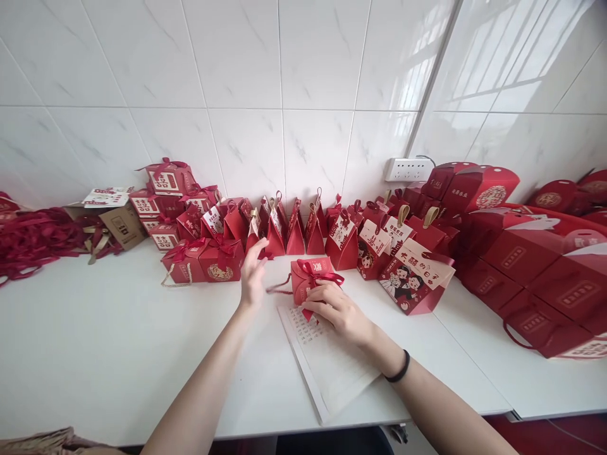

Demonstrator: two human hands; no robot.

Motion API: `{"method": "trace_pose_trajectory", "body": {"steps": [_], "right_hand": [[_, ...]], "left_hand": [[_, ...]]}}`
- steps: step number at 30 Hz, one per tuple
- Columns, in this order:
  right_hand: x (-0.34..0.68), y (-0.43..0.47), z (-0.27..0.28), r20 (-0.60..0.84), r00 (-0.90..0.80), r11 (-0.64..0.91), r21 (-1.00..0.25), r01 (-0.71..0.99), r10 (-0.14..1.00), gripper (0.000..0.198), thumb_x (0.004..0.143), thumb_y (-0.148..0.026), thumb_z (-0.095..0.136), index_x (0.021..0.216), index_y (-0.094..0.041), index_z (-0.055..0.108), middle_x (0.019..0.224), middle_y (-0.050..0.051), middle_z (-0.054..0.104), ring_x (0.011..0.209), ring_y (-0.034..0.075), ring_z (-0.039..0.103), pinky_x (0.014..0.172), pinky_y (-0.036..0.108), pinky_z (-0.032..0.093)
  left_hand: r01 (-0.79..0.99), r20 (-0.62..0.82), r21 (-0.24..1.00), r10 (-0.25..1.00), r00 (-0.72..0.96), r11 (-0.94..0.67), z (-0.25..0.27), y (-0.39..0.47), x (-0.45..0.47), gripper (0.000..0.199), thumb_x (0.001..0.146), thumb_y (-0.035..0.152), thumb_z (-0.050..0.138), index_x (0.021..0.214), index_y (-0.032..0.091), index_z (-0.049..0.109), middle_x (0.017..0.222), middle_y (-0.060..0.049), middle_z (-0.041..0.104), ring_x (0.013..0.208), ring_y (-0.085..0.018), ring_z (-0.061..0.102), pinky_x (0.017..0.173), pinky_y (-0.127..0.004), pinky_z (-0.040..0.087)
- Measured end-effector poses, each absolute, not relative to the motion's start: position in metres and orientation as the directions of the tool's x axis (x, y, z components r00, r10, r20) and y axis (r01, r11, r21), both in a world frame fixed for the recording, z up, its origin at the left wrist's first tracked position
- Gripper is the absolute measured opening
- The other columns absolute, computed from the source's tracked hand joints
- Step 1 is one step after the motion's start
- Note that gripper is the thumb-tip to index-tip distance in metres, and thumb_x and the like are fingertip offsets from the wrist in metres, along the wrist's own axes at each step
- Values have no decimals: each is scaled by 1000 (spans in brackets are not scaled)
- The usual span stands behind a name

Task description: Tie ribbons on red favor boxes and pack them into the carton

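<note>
Red card is folded into a small box [300,276], tied with a ribbon bow [321,275] and set on a white bench [114,366] at the far end of a notebook [334,379] covered partly in handwriting. Over the box's near side and bow, the fingers of the right hand [339,314] are laid; whether the grip is closed on it cannot be told. Nothing is held by the left hand [254,278], which is raised open just left of the box, fingers pointed up. (A black band [401,368] is worn on the right wrist.) Behind, more red boxes [222,268] are lined up below a tiled wall [317,57]. At far left, dark red ribbons [40,237] are heaped; at right, larger boxes [526,284] are stacked near a white power strip [408,169].
</note>
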State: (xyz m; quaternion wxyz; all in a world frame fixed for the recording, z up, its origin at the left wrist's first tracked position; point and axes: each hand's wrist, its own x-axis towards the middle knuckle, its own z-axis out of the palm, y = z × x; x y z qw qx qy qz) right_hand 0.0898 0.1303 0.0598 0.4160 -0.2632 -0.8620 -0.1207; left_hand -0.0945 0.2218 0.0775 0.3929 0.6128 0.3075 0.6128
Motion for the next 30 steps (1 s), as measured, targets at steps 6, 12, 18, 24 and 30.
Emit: {"method": "trace_pose_trajectory", "body": {"steps": [6, 12, 18, 24, 30], "right_hand": [[88, 131, 58, 799, -526, 848, 39, 528, 291, 21, 92, -7, 42, 103, -14, 58, 91, 8, 61, 89, 18, 57, 93, 43, 46], [87, 131, 60, 816, -509, 863, 25, 505, 274, 23, 89, -6, 40, 100, -14, 59, 89, 8, 59, 88, 18, 57, 87, 40, 50], [86, 129, 61, 822, -495, 841, 38, 540, 280, 23, 89, -6, 41, 99, -17, 59, 86, 7, 59, 84, 18, 56, 84, 40, 48], [82, 122, 64, 815, -499, 753, 123, 646, 295, 20, 94, -10, 42, 100, -15, 60, 76, 5, 58, 71, 16, 51, 69, 34, 43], [78, 123, 61, 794, -534, 765, 142, 629, 291, 32, 98, -10, 30, 83, -16, 57, 72, 3, 58, 67, 15, 48, 65, 31, 40]], "left_hand": [[165, 630, 664, 665, 401, -729, 80, 194, -71, 25, 75, 29, 56, 98, 18, 57, 140, -10, 39, 128, -27, 38, 106, -43, 31], [150, 599, 671, 650, 467, -727, 75, 199, -68, 24, 78, 35, 58, 97, 20, 59, 130, -9, 48, 122, -24, 45, 104, -40, 35], [237, 557, 656, 671, 489, -717, 76, 200, -68, 18, 81, 36, 57, 82, 20, 65, 115, -6, 52, 109, -22, 52, 99, -37, 40], [274, 571, 656, 700, 429, -703, 75, 195, -63, 15, 79, 30, 58, 71, 18, 60, 109, -6, 48, 102, -19, 52, 97, -35, 41], [296, 581, 644, 702, 411, -706, 74, 194, -61, 9, 72, 25, 67, 72, 19, 61, 106, -4, 47, 102, -19, 51, 97, -35, 41]]}}
